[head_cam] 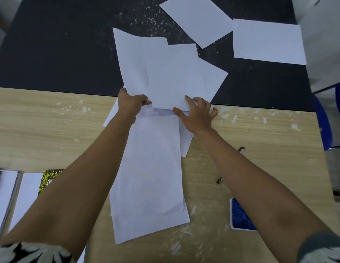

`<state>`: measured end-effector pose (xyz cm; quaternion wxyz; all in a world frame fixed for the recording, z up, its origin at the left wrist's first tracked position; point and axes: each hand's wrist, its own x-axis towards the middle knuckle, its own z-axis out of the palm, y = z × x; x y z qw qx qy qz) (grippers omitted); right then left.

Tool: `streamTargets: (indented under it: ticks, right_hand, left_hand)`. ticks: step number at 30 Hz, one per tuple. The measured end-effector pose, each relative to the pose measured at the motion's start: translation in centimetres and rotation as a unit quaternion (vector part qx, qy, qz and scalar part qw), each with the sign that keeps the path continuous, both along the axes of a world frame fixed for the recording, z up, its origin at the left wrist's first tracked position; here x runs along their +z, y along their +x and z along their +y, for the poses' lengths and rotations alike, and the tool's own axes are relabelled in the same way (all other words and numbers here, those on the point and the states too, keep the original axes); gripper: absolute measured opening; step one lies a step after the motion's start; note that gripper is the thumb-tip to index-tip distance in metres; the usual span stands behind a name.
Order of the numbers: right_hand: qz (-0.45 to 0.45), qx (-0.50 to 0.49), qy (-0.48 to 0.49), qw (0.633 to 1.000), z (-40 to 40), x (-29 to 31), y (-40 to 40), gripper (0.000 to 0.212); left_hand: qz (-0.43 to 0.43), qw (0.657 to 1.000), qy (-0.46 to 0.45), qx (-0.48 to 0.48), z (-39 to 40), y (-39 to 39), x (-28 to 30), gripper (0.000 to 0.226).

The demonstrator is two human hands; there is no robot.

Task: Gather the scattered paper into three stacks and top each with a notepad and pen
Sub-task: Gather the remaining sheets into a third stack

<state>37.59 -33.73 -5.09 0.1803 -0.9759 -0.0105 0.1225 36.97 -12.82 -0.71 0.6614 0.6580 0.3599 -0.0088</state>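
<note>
Fanned sheets (165, 73) pinched by left hand (130, 103), right hand (197, 114) spread flat on their near edge.

Yellow-patterned notepad (49, 179) left of the long paper pile (152, 168) half hidden by the left forearm, blue notepad (239, 215) to its right partly covered by the right forearm, pen (241, 149) mostly hidden.

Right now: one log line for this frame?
left hand: gripping fanned sheets | right hand: pressing sheets | loose sheets: far right
</note>
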Motion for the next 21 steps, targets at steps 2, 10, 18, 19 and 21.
streamTargets:
  ticks: [2, 10, 18, 19, 21]
  right_hand:
    - [-0.014, -0.014, 0.042, 0.999, 0.2, 0.4, -0.3, 0.072]
    - [-0.096, -0.017, 0.204, 0.974, 1.9, 3.6, -1.0, 0.072]
    - [-0.136, 0.048, 0.189, 0.971, 2.1, 6.0, -1.8, 0.025]
    - [-0.135, 0.052, 0.181, 0.973, 2.0, 6.1, -2.2, 0.024]
    - [-0.126, 0.066, 0.168, 0.976, 1.8, 6.2, -3.4, 0.023]
  left_hand:
    - [-0.012, 0.998, -0.055, 0.019, 0.2, 0.2, 0.5, 0.031]
    - [-0.042, 0.969, -0.241, 0.03, 0.8, 0.2, 3.3, 0.015]
    - [-0.048, 0.96, -0.276, 0.015, 0.6, -2.7, 4.9, 0.016]
    - [-0.039, 0.962, -0.27, 0.013, 0.6, -3.3, 4.8, 0.017]
    - [-0.022, 0.965, -0.261, 0.018, 0.5, -5.1, 4.4, 0.016]
